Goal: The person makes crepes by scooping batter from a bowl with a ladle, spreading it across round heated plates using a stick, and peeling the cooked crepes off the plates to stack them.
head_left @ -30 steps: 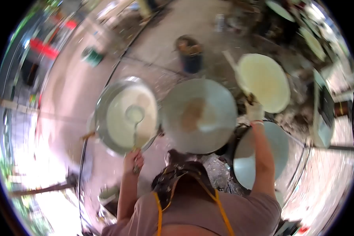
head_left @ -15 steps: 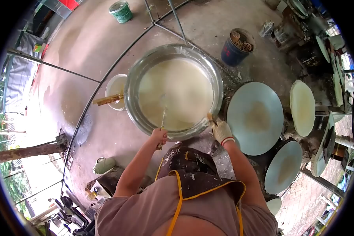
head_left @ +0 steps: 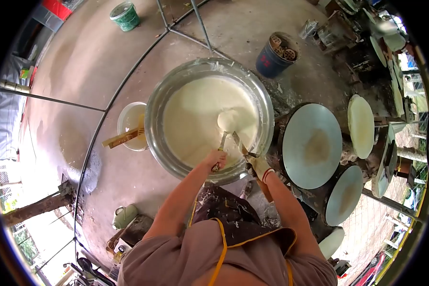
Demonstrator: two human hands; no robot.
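A wide metal basin (head_left: 155,95) in front of me holds a pale, creamy batter (head_left: 190,107). My left hand (head_left: 215,159), bare, is closed around the handle of a ladle (head_left: 228,120), whose bowl is full of batter and sits at the batter's surface. In a cream work glove, my right hand (head_left: 259,167) grips a long flat wooden spatula (head_left: 264,189) over the basin's right rim. The spatula's tip lies close to the ladle's neck; whether they touch I cannot tell.
To the right are two round, pale-blue griddles (head_left: 302,152), (head_left: 343,195) with brownish centres. A pale round sheet (head_left: 361,126) stands beyond them. Left of the basin is a white bucket (head_left: 125,119) with wooden sticks (head_left: 124,138). A dark bucket (head_left: 267,64) holds perforated briquettes.
The ladle has risen out of the batter, full, and moved right with my left hand. My right hand has brought the spatula over the basin, toward the ladle. The view has shifted slightly.
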